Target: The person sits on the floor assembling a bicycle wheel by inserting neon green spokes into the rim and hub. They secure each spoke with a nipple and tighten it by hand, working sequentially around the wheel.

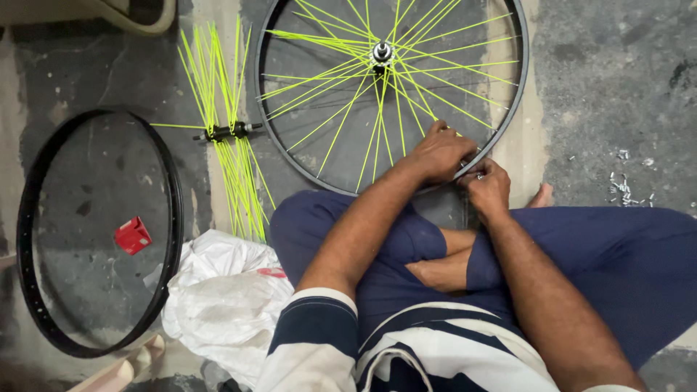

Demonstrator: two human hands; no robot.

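The single head-worn camera looks steeply down from above the seated person's lap, close to the forearms in the lower frame, facing the grey concrete floor point(610, 80) that fills the frame's upper part.

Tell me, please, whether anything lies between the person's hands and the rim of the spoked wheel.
Nothing visible does. The left hand and the right hand both rest on the near edge of the wheel. The bare rim and the loose hub with spokes lie off to the left.
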